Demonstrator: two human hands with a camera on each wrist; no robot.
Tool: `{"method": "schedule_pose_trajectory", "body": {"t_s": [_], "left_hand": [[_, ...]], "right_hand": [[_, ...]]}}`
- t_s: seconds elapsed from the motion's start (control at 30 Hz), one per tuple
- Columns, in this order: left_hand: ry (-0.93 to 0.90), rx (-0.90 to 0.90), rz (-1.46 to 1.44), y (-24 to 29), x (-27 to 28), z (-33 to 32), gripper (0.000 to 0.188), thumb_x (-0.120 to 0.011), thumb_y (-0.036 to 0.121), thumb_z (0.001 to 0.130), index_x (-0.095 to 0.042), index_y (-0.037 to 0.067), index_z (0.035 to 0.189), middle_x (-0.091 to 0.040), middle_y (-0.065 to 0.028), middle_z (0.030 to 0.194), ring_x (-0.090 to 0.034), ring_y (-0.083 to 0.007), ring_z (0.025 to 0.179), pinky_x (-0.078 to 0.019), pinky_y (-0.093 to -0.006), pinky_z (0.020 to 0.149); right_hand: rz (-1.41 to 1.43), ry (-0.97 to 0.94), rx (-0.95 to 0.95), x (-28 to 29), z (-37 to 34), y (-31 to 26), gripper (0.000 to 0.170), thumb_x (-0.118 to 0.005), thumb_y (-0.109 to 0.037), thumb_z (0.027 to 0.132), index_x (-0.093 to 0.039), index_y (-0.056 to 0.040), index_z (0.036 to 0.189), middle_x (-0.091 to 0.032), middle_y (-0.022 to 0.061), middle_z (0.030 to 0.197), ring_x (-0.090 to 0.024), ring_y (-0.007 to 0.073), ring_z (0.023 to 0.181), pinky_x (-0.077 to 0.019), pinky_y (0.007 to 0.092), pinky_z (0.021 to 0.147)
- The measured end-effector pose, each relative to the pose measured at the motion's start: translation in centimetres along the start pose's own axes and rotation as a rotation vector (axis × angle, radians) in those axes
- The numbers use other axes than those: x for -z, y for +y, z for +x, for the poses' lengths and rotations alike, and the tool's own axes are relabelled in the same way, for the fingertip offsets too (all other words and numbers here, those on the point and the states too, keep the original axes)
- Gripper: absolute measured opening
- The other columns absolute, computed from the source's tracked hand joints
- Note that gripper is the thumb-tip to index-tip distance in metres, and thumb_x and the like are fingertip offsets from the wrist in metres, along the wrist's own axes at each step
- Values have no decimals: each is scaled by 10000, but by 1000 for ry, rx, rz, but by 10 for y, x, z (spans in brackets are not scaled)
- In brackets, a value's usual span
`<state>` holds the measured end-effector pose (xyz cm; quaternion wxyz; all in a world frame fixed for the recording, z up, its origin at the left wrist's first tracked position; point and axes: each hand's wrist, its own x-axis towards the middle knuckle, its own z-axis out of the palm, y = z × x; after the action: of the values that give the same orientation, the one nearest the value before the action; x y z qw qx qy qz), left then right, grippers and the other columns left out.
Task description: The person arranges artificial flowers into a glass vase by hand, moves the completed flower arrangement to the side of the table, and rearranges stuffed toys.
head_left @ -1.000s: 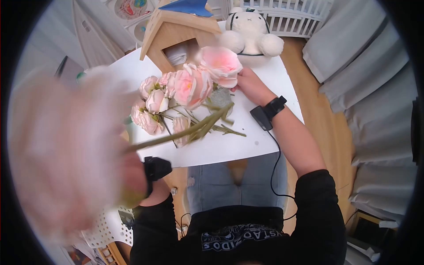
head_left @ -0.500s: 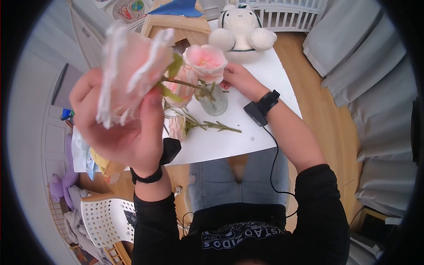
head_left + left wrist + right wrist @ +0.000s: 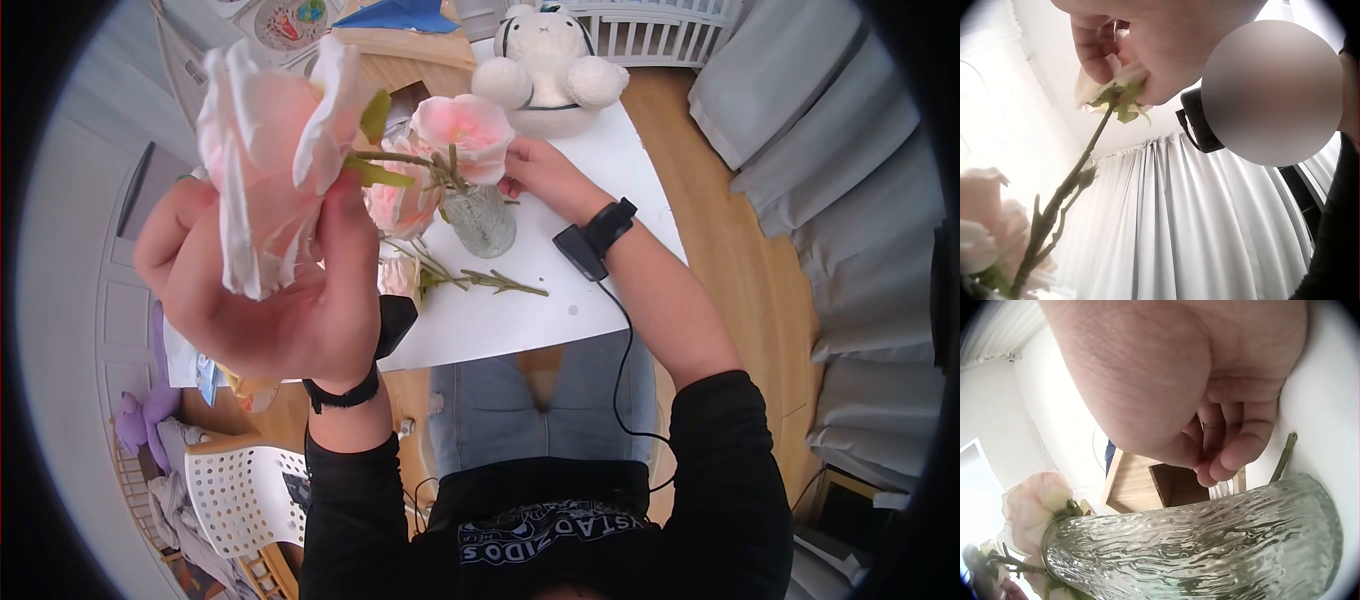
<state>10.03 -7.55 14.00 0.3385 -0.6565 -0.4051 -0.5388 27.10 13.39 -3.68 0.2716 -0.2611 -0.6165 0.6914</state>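
My left hand (image 3: 270, 290) pinches a pale pink rose (image 3: 270, 150) just under its bloom, thumb against the green sepals. From there the rose's branched stem (image 3: 1054, 212) slopes to the mouth of a rippled clear glass vase (image 3: 487, 222), which stands upright on the table. Two more pink roses, one larger bloom (image 3: 463, 135) and one beside it (image 3: 400, 200), show at the vase's mouth. Close to the vase is my right hand (image 3: 550, 180), its fingers (image 3: 1244, 447) loosely curled with nothing visible between them. The vase fills the lower part of the right wrist view.
Another rose (image 3: 398, 275) and cut green stems (image 3: 500, 284) lie on the white table (image 3: 570, 275). Behind the vase stand a wooden toy house (image 3: 410, 62) and a white plush rabbit (image 3: 548, 65). A white perforated chair (image 3: 240, 500) is at the lower left.
My left hand has risen and swung inward with the rose, bringing its stem from low over the table's front to the vase's mouth. My right hand stays close to the vase.
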Motion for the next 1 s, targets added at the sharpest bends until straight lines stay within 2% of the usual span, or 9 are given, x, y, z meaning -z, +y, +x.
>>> {"method": "schedule_pose_trajectory", "body": {"t_s": [0.1, 0.17, 0.37, 0.5, 0.6, 0.77, 0.9, 0.93, 1.0], "left_hand": [[5, -48, 67, 3, 0, 2, 584, -915, -43, 851, -585, 50, 1324, -625, -157, 1362, -668, -253, 1205, -560, -377, 1045], [-64, 9, 132, 9, 0, 1, 579, -935, -18, 836, -596, 53, 1300, -635, -140, 1318, -667, -244, 1195, -557, -371, 1039], [-54, 6, 52, 9, -6, -6, 514, -941, -23, 812, -648, 68, 1225, -630, -113, 1267, -651, -223, 1130, -538, -351, 997], [-94, -6, 145, 11, -1, -7, 524, -962, -7, 796, -658, 69, 1217, -628, -109, 1255, -644, -227, 1102, -534, -362, 978], [-35, -18, 99, 19, -5, -8, 529, -1002, 27, 765, -687, 66, 1189, -615, -97, 1233, -638, -237, 1079, -528, -371, 952], [-115, -5, 43, 22, -3, -14, 486, -1033, 113, 758, -731, 54, 1134, -569, -63, 1175, -613, -230, 1008, -503, -364, 887], [-148, 4, 117, 31, 5, -22, 318, -981, 59, 810, -726, 47, 1000, -580, -70, 1085, -620, -216, 906, -498, -363, 791], [-136, -4, 102, 33, 6, -20, 260, -942, -6, 829, -710, 43, 936, -586, -73, 1048, -623, -203, 854, -487, -349, 740], [-130, -9, 103, 36, 5, -15, 259, -933, -29, 829, -708, 42, 937, -586, -71, 1044, -624, -200, 838, -486, -342, 732]], "right_hand": [[-9, -7, -9, 0, -1, -2, 198, -637, -164, 1105, -733, -25, 1209, -755, 16, 1034, -678, 81, 841, -584, 266, 777], [-14, -3, -12, 0, -2, -3, 195, -637, -160, 1105, -731, -27, 1211, -756, 18, 1036, -678, 82, 841, -583, 267, 775], [-22, -7, -21, 0, -4, -5, 182, -638, -147, 1101, -722, -24, 1207, -760, 23, 1035, -679, 84, 839, -583, 266, 763], [-29, 11, -31, -2, -6, -10, 176, -638, -143, 1102, -718, -20, 1200, -760, 29, 1031, -678, 86, 835, -584, 266, 757], [-30, 20, -20, -3, -6, -9, 175, -634, -143, 1107, -720, -16, 1191, -759, 31, 1028, -675, 89, 831, -583, 268, 754], [6, -30, 2, 1, -2, -2, 172, -630, -146, 1111, -727, -24, 1185, -756, 29, 1019, -666, 87, 825, -577, 262, 757], [-6, -32, 18, 0, 0, 1, 162, -634, -143, 1111, -728, -31, 1181, -742, 21, 996, -655, 88, 810, -561, 254, 745], [-5, -32, 16, 0, 1, 2, 162, -634, -143, 1111, -728, -31, 1181, -742, 21, 996, -655, 88, 810, -561, 254, 745], [18, -56, 24, 1, 1, 4, 160, -634, -140, 1111, -726, -30, 1183, -735, 18, 987, -651, 90, 802, -553, 253, 736]]}}
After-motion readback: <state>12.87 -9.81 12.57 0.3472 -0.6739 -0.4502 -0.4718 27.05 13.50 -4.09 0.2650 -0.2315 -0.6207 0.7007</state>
